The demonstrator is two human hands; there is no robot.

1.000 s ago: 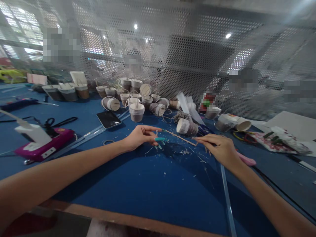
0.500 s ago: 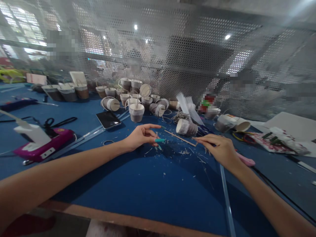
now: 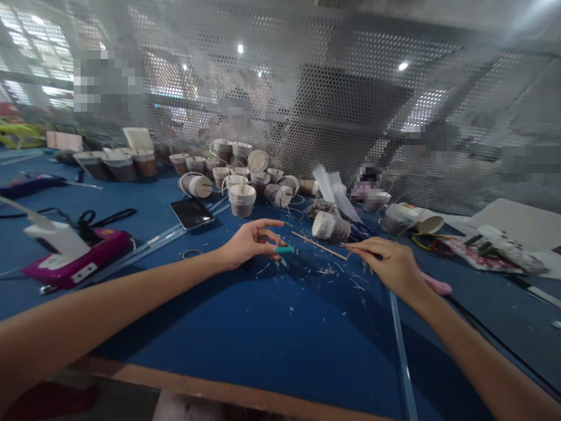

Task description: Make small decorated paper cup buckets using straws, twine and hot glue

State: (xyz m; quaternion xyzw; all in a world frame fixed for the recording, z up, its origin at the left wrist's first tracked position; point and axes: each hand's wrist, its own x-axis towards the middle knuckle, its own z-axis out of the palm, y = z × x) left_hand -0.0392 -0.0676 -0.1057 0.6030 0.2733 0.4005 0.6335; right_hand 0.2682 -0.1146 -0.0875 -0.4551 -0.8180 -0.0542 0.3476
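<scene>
My right hand rests on the blue table and pinches the right end of a thin wooden stick. The stick slants up and left above a scatter of pale shavings. Its left end hangs free, a short way from my left hand. On that hand the forefinger and the thumb, with a teal nail, are stretched out and apart. I cannot make out anything held between them. A small paper bucket lies on its side just behind the stick.
A heap of small buckets with wire handles stands at the back, with a phone in front of it. At the left a white glue gun sits on a pink block. A pink tool lies beside my right wrist. A perforated screen closes off the far side.
One second ago my left fingers touched the stick's left end; they have let go, and a gap separates them from it. My right hand has kept its hold.
</scene>
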